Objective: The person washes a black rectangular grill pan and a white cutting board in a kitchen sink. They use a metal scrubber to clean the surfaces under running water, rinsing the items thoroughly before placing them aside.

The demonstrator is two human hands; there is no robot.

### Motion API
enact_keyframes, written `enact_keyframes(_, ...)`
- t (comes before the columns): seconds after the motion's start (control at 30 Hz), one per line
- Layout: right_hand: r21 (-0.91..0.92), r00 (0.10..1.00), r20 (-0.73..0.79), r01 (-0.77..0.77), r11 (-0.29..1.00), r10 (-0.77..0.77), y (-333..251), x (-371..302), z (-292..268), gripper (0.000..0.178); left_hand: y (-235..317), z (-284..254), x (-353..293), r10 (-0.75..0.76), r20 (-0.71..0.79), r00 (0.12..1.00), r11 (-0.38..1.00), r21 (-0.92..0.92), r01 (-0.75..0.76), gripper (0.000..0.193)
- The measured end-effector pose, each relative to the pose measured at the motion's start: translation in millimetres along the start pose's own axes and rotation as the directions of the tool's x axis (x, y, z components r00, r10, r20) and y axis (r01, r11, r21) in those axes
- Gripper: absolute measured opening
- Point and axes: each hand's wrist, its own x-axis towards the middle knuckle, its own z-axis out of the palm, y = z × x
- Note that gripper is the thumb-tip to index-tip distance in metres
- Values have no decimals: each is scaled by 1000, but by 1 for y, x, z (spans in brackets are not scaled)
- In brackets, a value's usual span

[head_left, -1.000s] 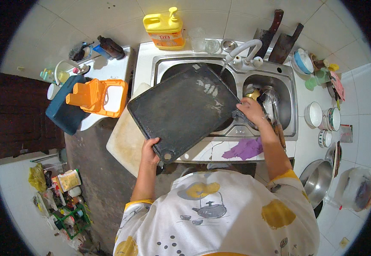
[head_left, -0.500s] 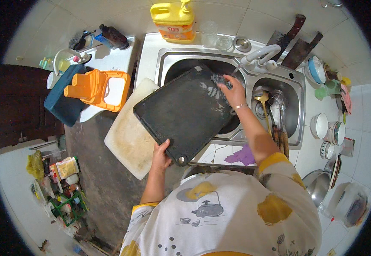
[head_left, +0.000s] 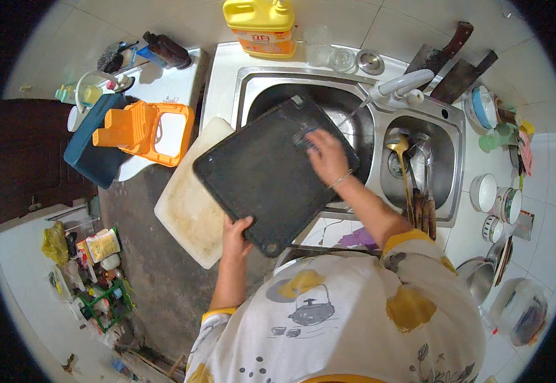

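1. Black cutting board (head_left: 271, 175), held tilted over the left basin of a steel double sink (head_left: 451, 134), lower corner toward the body.
2. Left hand (head_left: 235, 235), clenched on the board's lower edge near a corner.
3. Right hand (head_left: 324, 155), pressed on the upper face with a small scrubber (head_left: 304, 136) under the fingers, apparently gripped.
4. White tap (head_left: 400, 87), spout just above the board's upper corner.
5. Pale cutting board (head_left: 188, 210), lying partly beneath the black one on the tabletop (head_left: 223, 70) edge.
6. Orange folding stool (head_left: 145, 129), to the left beside a dark blue tray (head_left: 92, 159).
7. Yellow jug (head_left: 260, 25) behind the sink.
8. Ladle and utensils (head_left: 412, 166) in the right basin; two cleavers (head_left: 451, 60) beyond, bowls (head_left: 495, 198) further right.
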Motion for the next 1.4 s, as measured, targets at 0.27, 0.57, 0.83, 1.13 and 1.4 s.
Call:
enact_keyframes(0.27, -156, 993, -111, 32, 987, -49, -6, 9, -50, 31, -11, -89, 30, -136, 57, 989, 959, -243, 146, 53)
enact_keyframes(0.57, -253, 972, 223, 131, 959, -74, -16, 7, 18, 18, -15, -54, 33, -38, -63, 997, 995, 91, 44, 53)
enact_keyframes(0.83, -199, 977, -28, 203, 959, -213, -66, -32, 12, 18, -19, -55, 38, -6, -61, 998, 992, 126, 14, 49)
enact_keyframes(1.13, -228, 999, 27, -20, 973, 27, -28, -34, 11, 23, -21, -44, 37, 62, -89, 994, 984, 172, -46, 50)
enact_keyframes(1.4, -393, 957, -277, -194, 899, 85, 52, -1, -14, 18, -20, -47, 35, 28, -71, 997, 984, 178, -15, 51)
